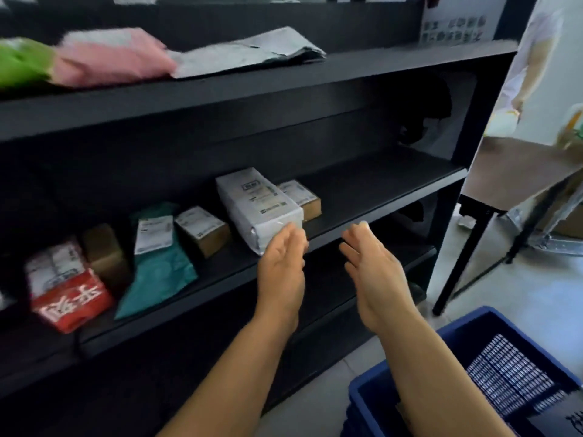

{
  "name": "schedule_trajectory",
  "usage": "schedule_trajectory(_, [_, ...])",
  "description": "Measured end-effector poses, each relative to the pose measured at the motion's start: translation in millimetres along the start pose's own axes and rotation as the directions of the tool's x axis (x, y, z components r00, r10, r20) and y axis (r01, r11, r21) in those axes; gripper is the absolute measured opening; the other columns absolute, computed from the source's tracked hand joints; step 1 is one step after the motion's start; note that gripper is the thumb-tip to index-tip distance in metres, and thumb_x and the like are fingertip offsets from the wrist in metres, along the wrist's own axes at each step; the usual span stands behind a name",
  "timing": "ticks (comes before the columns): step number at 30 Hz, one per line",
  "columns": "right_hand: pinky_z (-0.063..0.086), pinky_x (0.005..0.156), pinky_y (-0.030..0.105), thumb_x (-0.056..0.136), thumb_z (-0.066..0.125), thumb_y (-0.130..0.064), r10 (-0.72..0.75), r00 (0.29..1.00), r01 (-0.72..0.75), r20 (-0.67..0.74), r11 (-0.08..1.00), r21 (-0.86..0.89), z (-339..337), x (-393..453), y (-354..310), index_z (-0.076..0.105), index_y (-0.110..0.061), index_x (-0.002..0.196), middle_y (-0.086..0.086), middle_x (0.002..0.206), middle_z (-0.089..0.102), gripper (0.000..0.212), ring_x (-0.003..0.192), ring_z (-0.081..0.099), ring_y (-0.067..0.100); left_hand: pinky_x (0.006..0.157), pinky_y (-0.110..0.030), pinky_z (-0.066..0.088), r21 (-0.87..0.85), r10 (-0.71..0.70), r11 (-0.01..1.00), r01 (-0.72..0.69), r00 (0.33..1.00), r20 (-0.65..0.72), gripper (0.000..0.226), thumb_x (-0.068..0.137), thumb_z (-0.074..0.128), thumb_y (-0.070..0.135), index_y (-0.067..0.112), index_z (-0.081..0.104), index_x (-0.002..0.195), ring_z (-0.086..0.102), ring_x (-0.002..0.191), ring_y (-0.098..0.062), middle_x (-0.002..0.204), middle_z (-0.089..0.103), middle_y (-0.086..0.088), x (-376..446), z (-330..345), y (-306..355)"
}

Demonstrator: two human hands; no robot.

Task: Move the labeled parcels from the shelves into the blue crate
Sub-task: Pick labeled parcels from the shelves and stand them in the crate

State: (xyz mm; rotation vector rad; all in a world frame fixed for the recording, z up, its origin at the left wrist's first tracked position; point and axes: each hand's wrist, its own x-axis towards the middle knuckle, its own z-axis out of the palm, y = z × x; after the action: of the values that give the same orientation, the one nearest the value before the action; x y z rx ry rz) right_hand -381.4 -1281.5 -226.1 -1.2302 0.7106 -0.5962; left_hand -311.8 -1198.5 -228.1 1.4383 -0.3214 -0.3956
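A white wrapped parcel with a label lies on the middle shelf, its near end at the shelf's front edge. My left hand is flat with fingers together, fingertips touching that near end. My right hand is held open about a hand's width to the right, holding nothing. Behind the white parcel sits a small brown labeled box. Left along the shelf lie another brown labeled box, a teal mailer with a label, a plain brown box and a red-and-white parcel. The blue crate stands on the floor at bottom right.
The upper shelf holds a green bag, a pink bag and a grey mailer. A dark patterned packet lies inside the crate. A black-legged table stands right of the shelving, with a person in light clothes beyond it.
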Motion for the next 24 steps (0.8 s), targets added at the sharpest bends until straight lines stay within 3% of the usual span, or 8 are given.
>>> schedule_trajectory(3, [0.032, 0.111, 0.037, 0.094, 0.045, -0.049, -0.015, 0.994, 0.014, 0.111, 1.0, 0.009, 49.7, -20.3, -12.6, 0.063, -0.033, 0.11, -0.015, 0.115, 0.06, 0.029, 0.118, 0.052, 0.005, 0.106, -0.033, 0.043, -0.041, 0.048, 0.998, -0.052, 0.995, -0.093, 0.038, 0.097, 0.049, 0.034, 0.018, 0.056, 0.132, 0.057, 0.115, -0.005, 0.127, 0.062, 0.007, -8.4, -48.5, 27.2])
schedule_trajectory(5, [0.031, 0.113, 0.039, 0.094, 0.046, -0.047, -0.016, 0.985, 0.017, 0.17, 1.0, -0.004, 78.6, -33.6, -19.4, 0.059, -0.032, 0.122, -0.012, 0.121, 0.06, 0.034, 0.118, 0.052, 0.006, 0.103, -0.031, 0.044, -0.064, 0.079, 0.994, -0.09, 0.986, -0.149, 0.029, 0.098, 0.049, 0.033, 0.022, 0.06, 0.122, 0.058, 0.108, -0.002, 0.117, 0.064, 0.01, -14.0, -77.3, 41.5])
schedule_trajectory(9, [0.031, 0.113, 0.039, 0.097, 0.043, -0.045, -0.035, 0.951, 0.041, 0.306, 0.999, -0.016, 131.3, -58.0, -29.6, 0.055, -0.036, 0.116, -0.011, 0.125, 0.057, 0.024, 0.12, 0.051, 0.008, 0.098, -0.026, 0.045, -0.074, 0.13, 0.985, -0.155, 0.953, -0.274, 0.042, 0.098, 0.048, 0.035, 0.02, 0.051, 0.136, 0.058, 0.113, -0.005, 0.126, 0.062, 0.008, -26.7, -131.5, 67.2])
schedule_trajectory(12, [0.039, 0.097, 0.028, 0.097, 0.041, -0.049, -0.061, 0.909, 0.071, 0.412, 0.997, -0.009, 167.0, -72.7, -36.0, 0.055, -0.034, 0.128, -0.014, 0.12, 0.057, 0.037, 0.113, 0.053, 0.005, 0.102, -0.029, 0.044, -0.089, 0.163, 0.974, -0.208, 0.919, -0.359, 0.041, 0.098, 0.049, 0.034, 0.022, 0.05, 0.137, 0.058, 0.113, -0.005, 0.121, 0.063, 0.01, -40.3, -166.6, 85.8])
schedule_trajectory(14, [0.04, 0.091, 0.025, 0.097, 0.04, -0.051, -0.08, 0.87, 0.1, 0.487, 0.995, -0.016, 188.4, -84.2, -41.4, 0.056, -0.035, 0.125, -0.016, 0.116, 0.057, 0.036, 0.111, 0.053, 0.003, 0.102, -0.031, 0.045, -0.079, 0.196, 0.964, -0.252, 0.883, -0.426, 0.041, 0.097, 0.05, 0.035, 0.021, 0.051, 0.136, 0.06, 0.111, -0.006, 0.112, 0.065, 0.013, -49.3, -186.6, 97.9])
schedule_trajectory(17, [0.036, 0.104, 0.032, 0.097, 0.039, -0.05, -0.095, 0.813, 0.121, 0.575, 0.993, -0.008, 217.9, -96.8, -47.1, 0.047, -0.029, 0.14, -0.015, 0.128, 0.053, 0.049, 0.119, 0.05, 0.006, 0.101, -0.032, 0.045, -0.056, 0.234, 0.951, -0.304, 0.825, -0.514, 0.041, 0.097, 0.051, 0.034, 0.019, 0.053, 0.135, 0.061, 0.11, -0.007, 0.11, 0.065, 0.011, -61.2, -211.9, 114.2])
schedule_trajectory(21, [0.036, 0.097, 0.028, 0.098, 0.04, -0.045, -0.112, 0.731, 0.14, 0.674, 0.99, 0.012, 251.9, -119.6, -55.6, 0.044, -0.026, 0.142, -0.012, 0.133, 0.052, 0.049, 0.12, 0.05, 0.007, 0.102, -0.034, 0.045, -0.009, 0.268, 0.938, -0.346, 0.742, -0.614, 0.04, 0.097, 0.051, 0.035, 0.02, 0.054, 0.134, 0.062, 0.108, -0.006, 0.111, 0.065, 0.011, -77.0, -238.8, 133.2])
schedule_trajectory(24, [0.036, 0.104, 0.031, 0.098, 0.04, -0.044, -0.114, 0.661, 0.153, 0.742, 0.988, 0.015, 271.6, -135.5, -60.1, 0.044, -0.027, 0.142, -0.012, 0.136, 0.052, 0.047, 0.123, 0.049, 0.007, 0.1, -0.035, 0.047, 0.036, 0.29, 0.93, -0.366, 0.666, -0.687, 0.041, 0.097, 0.051, 0.036, 0.02, 0.054, 0.134, 0.062, 0.108, -0.007, 0.114, 0.065, 0.011, -91.8, -257.8, 144.0])
